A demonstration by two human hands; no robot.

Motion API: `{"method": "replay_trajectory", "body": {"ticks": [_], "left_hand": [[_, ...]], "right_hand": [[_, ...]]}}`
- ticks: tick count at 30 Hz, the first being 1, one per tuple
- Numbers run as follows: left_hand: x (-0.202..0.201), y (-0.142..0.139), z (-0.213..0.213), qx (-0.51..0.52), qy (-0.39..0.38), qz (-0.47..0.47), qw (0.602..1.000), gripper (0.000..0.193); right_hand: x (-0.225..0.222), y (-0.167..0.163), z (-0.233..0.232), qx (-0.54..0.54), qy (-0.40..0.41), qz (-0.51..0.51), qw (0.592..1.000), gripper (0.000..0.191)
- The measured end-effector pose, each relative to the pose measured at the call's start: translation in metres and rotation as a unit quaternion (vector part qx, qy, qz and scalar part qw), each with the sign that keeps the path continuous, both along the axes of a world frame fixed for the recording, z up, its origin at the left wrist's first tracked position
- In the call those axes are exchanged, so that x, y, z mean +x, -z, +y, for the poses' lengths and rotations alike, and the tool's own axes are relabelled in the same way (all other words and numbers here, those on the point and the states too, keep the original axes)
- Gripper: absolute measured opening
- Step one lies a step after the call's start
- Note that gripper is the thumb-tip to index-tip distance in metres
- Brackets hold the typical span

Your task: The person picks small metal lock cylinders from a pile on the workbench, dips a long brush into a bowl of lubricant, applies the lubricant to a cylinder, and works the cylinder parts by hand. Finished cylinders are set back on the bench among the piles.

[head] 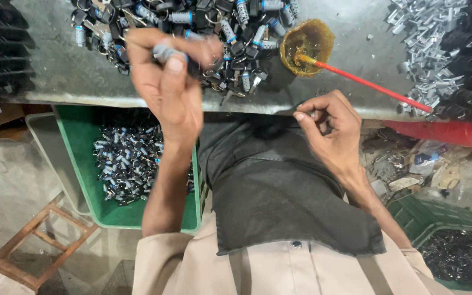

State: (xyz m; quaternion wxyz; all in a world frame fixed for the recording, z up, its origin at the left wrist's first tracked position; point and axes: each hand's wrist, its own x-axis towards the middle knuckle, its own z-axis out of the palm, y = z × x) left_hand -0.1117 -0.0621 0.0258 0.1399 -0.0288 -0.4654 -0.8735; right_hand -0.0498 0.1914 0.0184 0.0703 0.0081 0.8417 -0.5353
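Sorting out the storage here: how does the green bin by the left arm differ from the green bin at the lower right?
The left green bin shows whole and holds silver-and-black cylinder pieces; the lower-right green bin is cut off by the frame and holds all-dark pieces. The left hand grips a similar silver piece. Both bins sit below the bench.

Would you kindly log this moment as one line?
left hand: holds small lock part | right hand: curled, nothing visibly held, bench edge | brush in glue dish

We look down at a grey metal counter. Our left hand pinches a small silver cylinder over a pile of black keyed locks. Our right hand rests curled at the counter edge, near a dish of amber grease holding a red brush.
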Motion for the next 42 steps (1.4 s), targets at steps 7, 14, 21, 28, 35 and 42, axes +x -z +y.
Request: {"method": "replay_trajectory", "body": {"ticks": [7, 14, 21, 28, 35, 42], "left_hand": [[0.073, 0.001, 0.068, 0.212, 0.232, -0.326, 0.892, 0.032], [0.09, 0.015, 0.071, 0.223, 0.225, -0.302, 0.899, 0.031], [0.09, 0.015, 0.068, 0.179, 0.254, -0.288, 0.906, 0.032], [0.087, 0.009, 0.053, 0.131, 0.304, -0.309, 0.891, 0.033], [0.077, -0.005, 0.054, 0.027, 0.229, -0.246, 0.942, 0.028], [0.053, 0.028, 0.08, 0.24, 0.194, -0.29, 0.906, 0.022]], "right_hand": [[-0.003, -0.006, -0.012, -0.194, -0.002, 0.025, 0.981, 0.018], [-0.003, -0.02, -0.023, -0.223, 0.013, -0.033, 0.974, 0.017], [0.003, -0.016, -0.016, -0.244, 0.009, -0.042, 0.969, 0.017], [0.009, -0.002, -0.006, -0.441, -0.009, -0.131, 0.888, 0.031], [-0.011, -0.01, 0.013, -0.348, 0.162, -0.001, 0.923, 0.034], [-0.024, -0.027, 0.033, -0.006, 0.105, 0.162, 0.981, 0.009]]}}
